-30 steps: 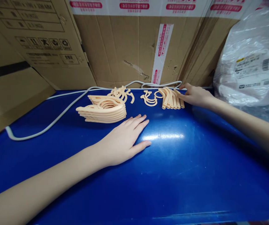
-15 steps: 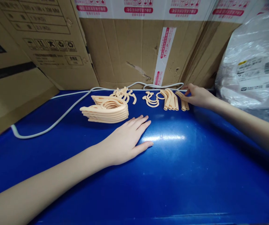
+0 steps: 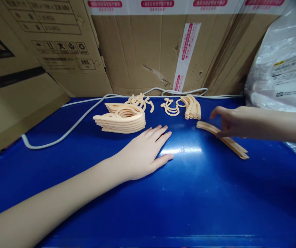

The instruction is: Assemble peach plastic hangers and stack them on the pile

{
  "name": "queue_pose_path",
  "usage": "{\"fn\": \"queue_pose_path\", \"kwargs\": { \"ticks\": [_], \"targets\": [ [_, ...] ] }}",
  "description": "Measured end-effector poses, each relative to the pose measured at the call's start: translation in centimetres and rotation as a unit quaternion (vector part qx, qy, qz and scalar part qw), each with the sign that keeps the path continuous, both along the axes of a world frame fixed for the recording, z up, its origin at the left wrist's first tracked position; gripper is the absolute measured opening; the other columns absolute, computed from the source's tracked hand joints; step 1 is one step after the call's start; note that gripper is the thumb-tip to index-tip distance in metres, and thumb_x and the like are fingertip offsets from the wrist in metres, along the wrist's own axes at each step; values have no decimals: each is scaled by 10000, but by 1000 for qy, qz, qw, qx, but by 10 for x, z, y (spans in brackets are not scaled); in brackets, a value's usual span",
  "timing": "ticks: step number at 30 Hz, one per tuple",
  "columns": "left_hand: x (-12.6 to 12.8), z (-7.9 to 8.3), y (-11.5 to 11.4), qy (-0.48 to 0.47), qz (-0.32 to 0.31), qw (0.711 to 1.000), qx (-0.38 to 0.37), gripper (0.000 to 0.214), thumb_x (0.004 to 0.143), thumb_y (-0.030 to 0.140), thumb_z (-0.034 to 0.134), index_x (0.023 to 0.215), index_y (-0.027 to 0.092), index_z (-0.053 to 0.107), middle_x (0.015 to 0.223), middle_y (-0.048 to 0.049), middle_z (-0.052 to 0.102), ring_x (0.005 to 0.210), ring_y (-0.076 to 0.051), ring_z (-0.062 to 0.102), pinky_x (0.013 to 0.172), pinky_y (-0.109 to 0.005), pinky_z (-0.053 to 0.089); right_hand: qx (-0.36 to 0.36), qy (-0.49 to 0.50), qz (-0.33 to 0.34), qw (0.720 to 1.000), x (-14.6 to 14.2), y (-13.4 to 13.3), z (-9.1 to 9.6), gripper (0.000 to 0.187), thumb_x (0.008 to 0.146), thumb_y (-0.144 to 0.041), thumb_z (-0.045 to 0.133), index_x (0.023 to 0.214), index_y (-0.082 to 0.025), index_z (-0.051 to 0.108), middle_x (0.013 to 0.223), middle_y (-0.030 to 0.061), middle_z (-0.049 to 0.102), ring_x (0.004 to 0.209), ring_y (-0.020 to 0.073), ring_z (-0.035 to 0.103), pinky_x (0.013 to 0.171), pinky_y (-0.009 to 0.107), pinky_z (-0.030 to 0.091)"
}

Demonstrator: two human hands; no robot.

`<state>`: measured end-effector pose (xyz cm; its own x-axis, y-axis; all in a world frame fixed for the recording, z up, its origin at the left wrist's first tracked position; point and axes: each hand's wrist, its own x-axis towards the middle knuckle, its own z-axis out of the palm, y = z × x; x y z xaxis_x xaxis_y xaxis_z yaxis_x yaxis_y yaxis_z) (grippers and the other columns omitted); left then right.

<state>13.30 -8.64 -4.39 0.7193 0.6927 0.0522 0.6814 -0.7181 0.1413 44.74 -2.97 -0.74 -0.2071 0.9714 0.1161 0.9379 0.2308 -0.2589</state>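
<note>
My left hand (image 3: 146, 151) lies flat on the blue tabletop (image 3: 163, 206), fingers spread, holding nothing. Just beyond its fingertips is a neat stack of beige plastic hanger parts (image 3: 122, 124). On the right, my right hand (image 3: 232, 120) has a few curved beige plastic strips (image 3: 232, 144) at its thumb and fingers; they slant down to the right, low over the table. The hand is slightly blurred and part of its grip is hidden. Left of it sits a bunch of similar curved strips (image 3: 192, 108), beside several small beige hooks (image 3: 171, 108).
More beige hooks (image 3: 139, 100) lie behind the stack. A white cable (image 3: 72, 129) runs along the back and loops down on the left. Cardboard boxes (image 3: 143, 44) wall the back and left side. A clear plastic bag with a labelled white package (image 3: 284, 77) stands at right.
My right hand has drawn the few curved strips away from the bunch, toward the right and nearer me, and they have turned to a slant. My left hand stays flat on the table.
</note>
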Motion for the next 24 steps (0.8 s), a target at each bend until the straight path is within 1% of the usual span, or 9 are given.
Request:
{"fn": "queue_pose_path", "kwargs": {
  "ticks": [2,4,7,9,12,14,17,22,24],
  "targets": [
    [0,1,-2,4,-1,1000,10,663,990,547,339,1489,111,321,1569,-139,301,1452,-302,272,1178,-475,258,-83,-67,56,993,-17,-18,3,389,568,-353,761,923,-303,611,542,-8,630,437,221,558,414,318,339],
    [0,3,-3,-14,-10,1000,23,673,983,565,344,1482,114,328,1558,-133,331,1440,-299,296,1167,-456,276,-85,-119,89,985,-35,-33,5,399,663,-362,699,1039,-303,581,569,0,638,446,230,562,407,318,322],
    [1,8,-6,-74,-30,996,37,616,962,576,401,1391,136,443,1430,-120,498,1294,-270,476,1052,-395,399,-91,-41,191,977,-61,-49,2,390,756,-374,669,1114,-293,537,753,5,700,561,202,630,465,292,390],
    [1,11,-7,-100,-36,993,42,493,951,545,458,1229,151,559,1213,-94,617,1068,-236,587,893,-348,464,-66,30,246,967,-74,-57,-5,329,847,-373,607,1147,-275,515,865,9,711,662,178,660,543,278,443],
    [-1,13,-6,-95,-32,994,44,286,958,417,493,1017,164,612,981,-48,624,867,-189,591,722,-295,445,31,46,288,956,-84,-62,-14,253,947,-399,494,1147,-249,526,932,42,702,832,199,666,715,323,484],
    [-4,12,-5,-96,-23,994,35,212,951,358,504,980,175,607,936,-27,605,819,-167,580,654,-269,415,67,20,307,949,-83,-61,-16,285,949,-433,488,1160,-248,538,970,63,698,871,226,656,767,364,472],
    [-7,12,-2,-103,-5,995,11,195,935,361,521,975,189,604,893,-6,582,770,-150,565,612,-260,384,58,-12,326,943,-74,-58,-14,383,901,-489,558,1195,-245,551,1019,76,688,885,245,642,787,386,452],
    [-10,11,2,-100,4,995,-7,193,930,358,538,992,190,610,889,-1,570,796,-153,560,641,-271,380,-25,-6,317,948,-62,-53,-9,248,865,-464,614,938,-228,611,874,33,679,747,181,623,668,304,435],
    [-9,11,2,-110,-2,994,-19,191,937,358,535,1005,196,609,902,2,572,803,-148,560,641,-264,378,-74,1,298,952,-61,-53,-7,261,845,-485,631,898,-232,595,815,12,670,676,160,607,598,276,417]
  ]
}}
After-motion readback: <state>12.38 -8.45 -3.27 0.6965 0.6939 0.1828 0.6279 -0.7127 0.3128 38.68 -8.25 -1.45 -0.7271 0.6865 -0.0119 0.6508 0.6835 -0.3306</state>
